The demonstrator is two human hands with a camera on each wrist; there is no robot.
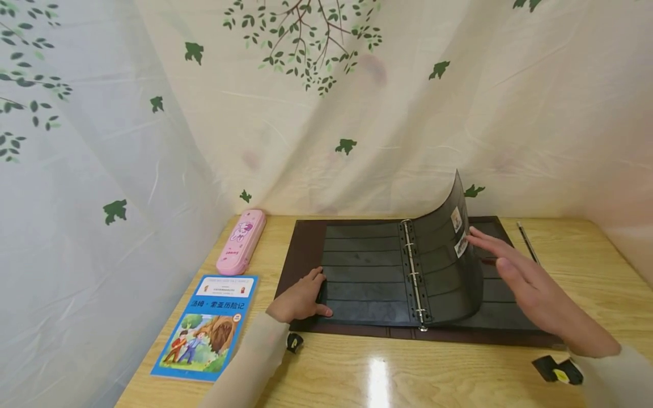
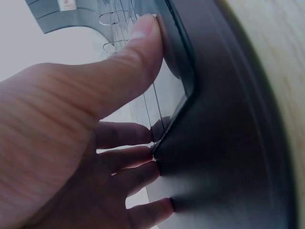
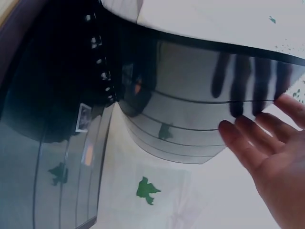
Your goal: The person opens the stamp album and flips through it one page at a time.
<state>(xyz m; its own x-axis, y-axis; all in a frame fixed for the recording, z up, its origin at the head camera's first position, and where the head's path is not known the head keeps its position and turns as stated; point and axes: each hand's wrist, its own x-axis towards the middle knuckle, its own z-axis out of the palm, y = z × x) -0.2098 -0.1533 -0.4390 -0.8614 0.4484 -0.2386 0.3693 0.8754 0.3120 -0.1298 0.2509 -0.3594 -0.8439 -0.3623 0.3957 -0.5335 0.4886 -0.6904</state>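
Observation:
A dark brown ring binder [image 1: 305, 241] lies spread on the table, filled with black pocket pages. One black page [image 1: 444, 277] stands raised and curved to the right of the metal rings [image 1: 411, 260]; two small stamp-like pictures [image 1: 456, 219] show in its pockets. My right hand [image 1: 530, 289] has its fingers extended against that page's outer side, and in the right wrist view the fingertips [image 3: 226, 126] meet its glossy surface. On the binder's left side rests my left hand [image 1: 301, 297]. Its thumb [image 2: 145, 28] lies over the left page's edge, fingertips against the brown cover.
A pink pencil case [image 1: 241, 242] lies at the back left, with a blue illustrated book [image 1: 204, 328] in front of it. A thin pen or pencil [image 1: 528, 241] lies to the binder's right. Behind the table [image 1: 347, 368] hangs a leaf-patterned cloth [image 1: 306, 164].

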